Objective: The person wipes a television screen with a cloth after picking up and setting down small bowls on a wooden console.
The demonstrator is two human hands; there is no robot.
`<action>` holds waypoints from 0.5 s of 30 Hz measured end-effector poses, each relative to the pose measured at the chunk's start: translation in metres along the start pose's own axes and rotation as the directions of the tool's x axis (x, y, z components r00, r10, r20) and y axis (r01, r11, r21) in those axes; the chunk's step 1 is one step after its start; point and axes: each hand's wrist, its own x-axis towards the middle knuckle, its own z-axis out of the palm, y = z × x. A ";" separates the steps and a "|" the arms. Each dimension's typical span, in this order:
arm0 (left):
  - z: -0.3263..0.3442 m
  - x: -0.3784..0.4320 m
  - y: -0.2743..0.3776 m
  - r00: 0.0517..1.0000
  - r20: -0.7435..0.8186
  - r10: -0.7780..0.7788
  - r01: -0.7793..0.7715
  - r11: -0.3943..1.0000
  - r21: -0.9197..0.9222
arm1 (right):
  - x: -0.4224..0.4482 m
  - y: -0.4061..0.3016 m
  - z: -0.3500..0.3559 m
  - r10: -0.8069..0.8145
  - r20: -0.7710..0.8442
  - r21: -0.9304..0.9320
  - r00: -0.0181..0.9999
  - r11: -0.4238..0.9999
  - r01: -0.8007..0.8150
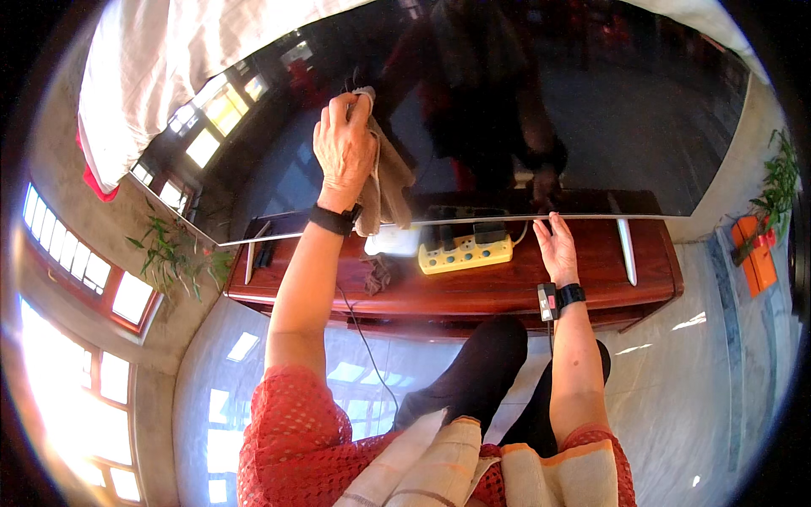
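Observation:
My left hand (344,142) grips a bunched grey-brown cloth (388,184) against the dark glossy screen of a television (608,120). The cloth's lower end hangs over the screen's bottom edge. My right hand (557,248) is at that bottom edge, fingers extended with the tips at the rim, palm partly upward; no object shows in it. Beneath the screen, on a reddish wooden cabinet (494,295), lie a yellow power strip (466,255) with dark plugs, a white box-like item (393,242) and a crumpled brown cloth (377,275).
White fabric (165,70) drapes over the television's top. Silver stand legs stand at left (249,261) and right (627,252). A thin cable (367,348) hangs before the cabinet. Green plants are at left (168,250) and right (780,184), the latter near an orange object (754,256).

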 end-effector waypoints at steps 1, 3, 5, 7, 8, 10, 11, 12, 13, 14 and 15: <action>0.002 -0.003 -0.002 1.000 0.000 -0.011 0.011 1.000 -0.003 | 0.000 0.000 0.000 0.003 -0.005 -0.008 1.000 1.000 -0.003; 0.000 -0.003 -0.002 1.000 0.009 -0.010 0.010 1.000 -0.010 | 0.001 -0.001 -0.001 -0.003 0.007 0.002 1.000 1.000 0.003; -0.004 0.004 0.000 1.000 0.026 0.013 -0.013 1.000 -0.019 | 0.003 -0.002 -0.003 -0.007 0.013 0.010 1.000 1.000 0.007; -0.002 0.007 -0.002 0.999 -0.015 0.028 -0.028 1.000 -0.003 | 0.003 -0.001 -0.003 -0.003 0.007 0.018 1.000 1.000 0.003; -0.001 0.008 -0.003 0.999 -0.036 0.035 -0.035 0.999 0.005 | 0.003 0.001 -0.002 -0.003 0.011 0.014 1.000 1.000 0.003; -0.004 0.002 -0.003 0.999 0.029 0.037 -0.037 0.999 -0.015 | 0.002 0.001 -0.003 -0.010 0.013 -0.001 1.000 1.000 0.010; -0.007 -0.004 -0.003 0.997 0.062 0.039 -0.038 0.999 -0.024 | 0.002 0.000 -0.003 -0.006 0.013 0.004 1.000 1.000 0.006; -0.010 -0.010 -0.005 0.996 0.080 0.033 -0.027 0.997 -0.075 | 0.002 0.000 -0.001 0.002 0.016 0.010 1.000 1.000 -0.002; -0.012 -0.017 -0.006 0.993 0.087 -0.080 0.097 0.974 -0.207 | 0.002 0.000 0.002 0.010 0.020 0.016 1.000 1.000 -0.010; -0.014 -0.026 -0.007 0.976 0.109 -0.190 0.216 0.918 -0.333 | 0.001 0.000 0.004 0.019 0.014 -0.024 1.000 1.000 -0.019; -0.015 -0.036 -0.008 0.944 0.145 -0.295 0.329 0.830 -0.451 | -0.001 0.000 0.007 0.028 0.006 -0.067 1.000 0.997 -0.028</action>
